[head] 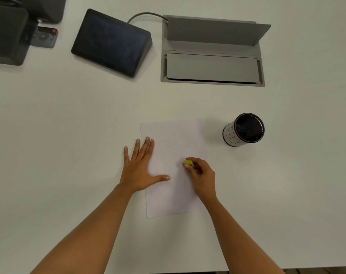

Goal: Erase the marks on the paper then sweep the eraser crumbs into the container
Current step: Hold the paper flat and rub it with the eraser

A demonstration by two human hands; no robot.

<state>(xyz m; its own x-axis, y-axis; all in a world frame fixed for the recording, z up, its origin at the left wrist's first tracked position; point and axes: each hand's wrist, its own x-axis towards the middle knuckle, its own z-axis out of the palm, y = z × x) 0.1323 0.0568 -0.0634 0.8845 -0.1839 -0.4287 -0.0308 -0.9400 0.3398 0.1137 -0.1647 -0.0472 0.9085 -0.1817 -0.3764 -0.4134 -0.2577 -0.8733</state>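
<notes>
Matt paper (175, 139) is lying on the smooth, matt white table (69, 135); the container (247, 128) is showing black metal mesh.

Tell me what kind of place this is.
Probably an office meeting room: a white table with a built-in cable hatch, lid raised, a wired wedge-shaped touch panel, and a mesh container.

One wide-angle view only, worn on the head. Aimed forward and steeply down at white table (69, 125), from above its near edge (seen along the bottom right). Set at arm's length: left hand (137, 167) and right hand (201, 175) just below centre on paper (174, 139), close enough to resolve yellow eraser (188, 162). Reaches dark tablet (110, 42) and grey cable box (211, 56) along the top.
</notes>
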